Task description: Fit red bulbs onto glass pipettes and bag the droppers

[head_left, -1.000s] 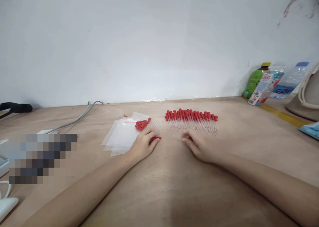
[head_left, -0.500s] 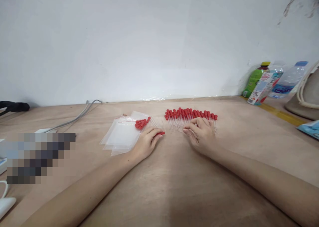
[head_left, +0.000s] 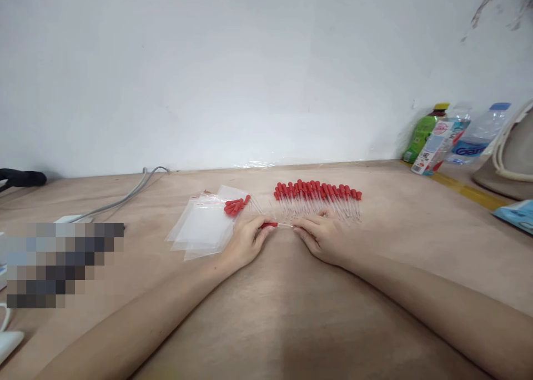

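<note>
A long row of clear glass droppers with red rubber bulbs lies on the wooden table. A small bunch of droppers rests on a stack of clear plastic bags. Between my hands lies a single dropper. My left hand pinches its red bulb end. My right hand has its fingers closed on the glass tip end, just in front of the row.
A grey cable runs along the back left beside a white box. Several drink bottles stand at the back right against the white wall, next to a beige object and a blue packet.
My right hand reached up into the dropper row, then drew back toward the left hand. Both hands now hold one dropper between them.
</note>
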